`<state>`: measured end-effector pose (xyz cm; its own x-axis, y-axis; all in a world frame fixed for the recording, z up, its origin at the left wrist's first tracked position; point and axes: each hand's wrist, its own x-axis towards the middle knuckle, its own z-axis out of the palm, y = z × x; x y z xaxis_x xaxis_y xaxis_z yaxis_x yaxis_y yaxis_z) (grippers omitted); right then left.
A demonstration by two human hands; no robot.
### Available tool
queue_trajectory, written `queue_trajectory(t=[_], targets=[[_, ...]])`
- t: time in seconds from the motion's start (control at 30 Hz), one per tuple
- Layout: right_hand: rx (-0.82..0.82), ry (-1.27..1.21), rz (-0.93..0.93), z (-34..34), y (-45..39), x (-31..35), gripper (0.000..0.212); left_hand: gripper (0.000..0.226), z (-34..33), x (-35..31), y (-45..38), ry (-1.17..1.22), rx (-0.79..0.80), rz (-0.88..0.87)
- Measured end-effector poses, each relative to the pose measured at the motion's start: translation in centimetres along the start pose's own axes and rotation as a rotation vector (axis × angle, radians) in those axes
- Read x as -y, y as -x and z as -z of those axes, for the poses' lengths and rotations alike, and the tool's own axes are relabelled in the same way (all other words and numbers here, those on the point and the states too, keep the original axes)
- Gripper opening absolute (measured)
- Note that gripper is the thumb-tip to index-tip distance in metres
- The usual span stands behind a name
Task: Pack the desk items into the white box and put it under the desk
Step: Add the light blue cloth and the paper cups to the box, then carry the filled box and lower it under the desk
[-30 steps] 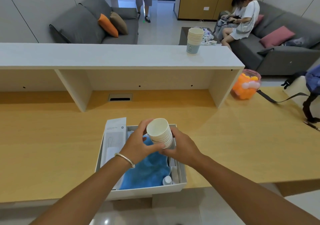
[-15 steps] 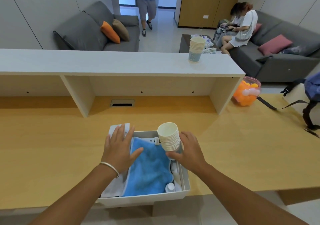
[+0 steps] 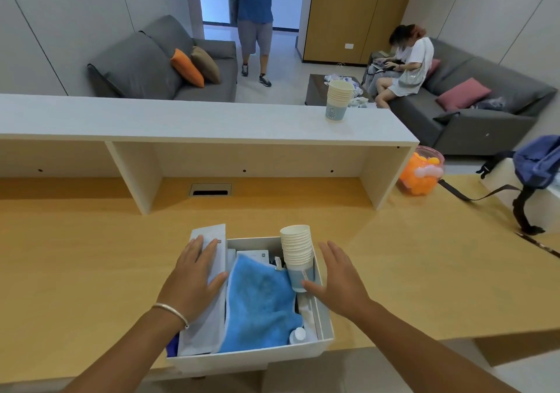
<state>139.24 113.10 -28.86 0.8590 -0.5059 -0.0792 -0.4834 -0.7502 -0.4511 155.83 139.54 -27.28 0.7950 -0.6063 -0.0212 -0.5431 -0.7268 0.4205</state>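
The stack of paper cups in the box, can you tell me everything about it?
The stack of paper cups is white and looks like paper, with many rims nested together and a pale blue bottom cup. It stands nearly upright, mouth up, in the white box's far right corner, beside the blue towel. The right hand's thumb lies at its base.

There is one view only, from the camera on my head, looking forward and down over the wooden desk (image 3: pixel 91 256). My left hand (image 3: pixel 194 283) and right hand (image 3: pixel 339 283) sit near, at 6 o'clock. The white shelf (image 3: pixel 181 122) crosses mid-frame; the grey sofa (image 3: pixel 145 65) lies far off at 11 o'clock.
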Motion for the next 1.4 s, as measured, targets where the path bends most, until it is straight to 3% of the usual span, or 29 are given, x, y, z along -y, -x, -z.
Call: queue_trajectory(t=[0.17,0.27,0.33,0.4,0.47,0.57,0.77,0.93,1.13,1.4], targets=[[-0.008,0.091,-0.014,1.4,1.8,-1.3,0.095,0.067,1.3,1.0,1.5,0.379,-0.099,0.168],[0.020,0.179,-0.047,2.0,2.6,-1.4,0.093,0.078,1.4,1.8,2.0,0.696,0.021,0.399],[0.068,0.262,-0.044,2.2,2.8,-1.1,0.094,0.076,1.0,2.7,2.2,0.714,0.092,0.477],[0.133,0.350,-0.029,2.1,2.6,-0.7,0.094,0.059,1.0,3.2,2.4,0.714,0.138,0.494],[0.173,0.422,-0.022,2.1,2.4,-0.3,0.082,0.038,1.0,4.0,2.3,0.716,0.193,0.496],[0.193,0.460,-0.018,1.9,2.2,0.2,0.059,0.039,1.1,4.6,2.2,0.735,0.286,0.545],[0.208,0.264,-0.093,0.5,2.4,0.9,0.031,0.029,1.4,4.4,2.0,0.775,0.365,0.613],[0.233,-0.017,-0.179,-0.8,3.0,0.7,0.043,0.041,1.9,5.7,2.4,0.777,0.467,0.600],[0.233,-0.105,-0.243,-0.9,2.8,0.0,0.043,0.079,1.9,4.4,2.3,0.668,0.540,0.392],[0.169,-0.158,-0.297,2.5,4.7,-6.3,0.039,0.083,-0.6,-2.3,1.0,0.630,0.574,0.289]])
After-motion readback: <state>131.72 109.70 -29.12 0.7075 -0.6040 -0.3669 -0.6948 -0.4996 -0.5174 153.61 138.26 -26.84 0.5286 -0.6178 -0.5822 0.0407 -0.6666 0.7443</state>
